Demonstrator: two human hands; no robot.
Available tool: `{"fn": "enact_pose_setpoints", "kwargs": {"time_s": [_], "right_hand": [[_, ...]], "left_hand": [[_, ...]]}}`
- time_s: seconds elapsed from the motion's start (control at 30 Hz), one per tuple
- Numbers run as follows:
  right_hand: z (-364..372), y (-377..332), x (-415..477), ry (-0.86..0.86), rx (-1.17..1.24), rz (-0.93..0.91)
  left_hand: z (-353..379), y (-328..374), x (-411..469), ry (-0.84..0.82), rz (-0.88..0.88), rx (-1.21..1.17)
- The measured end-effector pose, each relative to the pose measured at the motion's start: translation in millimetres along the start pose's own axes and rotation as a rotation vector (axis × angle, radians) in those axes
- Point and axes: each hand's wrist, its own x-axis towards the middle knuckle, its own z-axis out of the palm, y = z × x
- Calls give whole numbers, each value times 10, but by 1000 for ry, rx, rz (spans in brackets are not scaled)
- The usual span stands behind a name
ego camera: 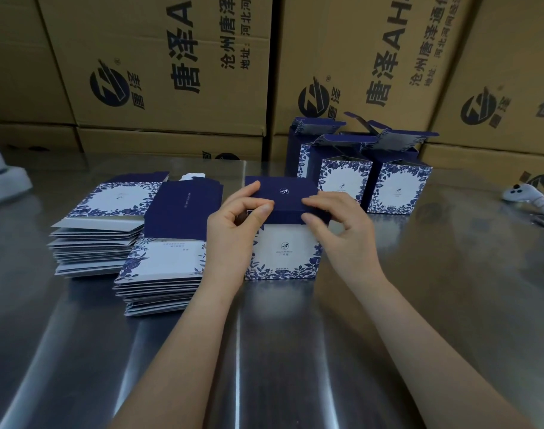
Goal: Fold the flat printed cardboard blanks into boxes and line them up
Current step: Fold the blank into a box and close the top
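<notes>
Head view: box (283,252) stands mid-table (419,305), in front of the finished boxes (397,187). Top flap (291,196) is pinched at its front edge by left hand (233,224) and right hand (335,224), thumbs and forefingers clamped on it. Both corners should be tucked together, with the walls kept square. Tuck tab is hidden by fingers; base closure can't be seen. Blanks (100,239) are stacked at left.
</notes>
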Motion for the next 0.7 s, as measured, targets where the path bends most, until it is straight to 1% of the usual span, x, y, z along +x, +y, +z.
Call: {"fn": "enact_pose_setpoints", "kwargs": {"time_s": [0.07,0.23,0.37,0.6,0.7], "right_hand": [[42,12,-28,-3,-112,-73],[69,41,-41,65,-208,-125],[47,76,-29,111,-264,-127],[-61,210,41,183,-406,-55],[-145,287,77,230,-475,-37]], "left_hand": [[6,6,-6,-1,0,14],[49,34,-44,-33,27,98],[117,52,-90,-82,60,158],[159,27,-116,-83,116,277],[198,-1,-135,-158,130,385]]}}
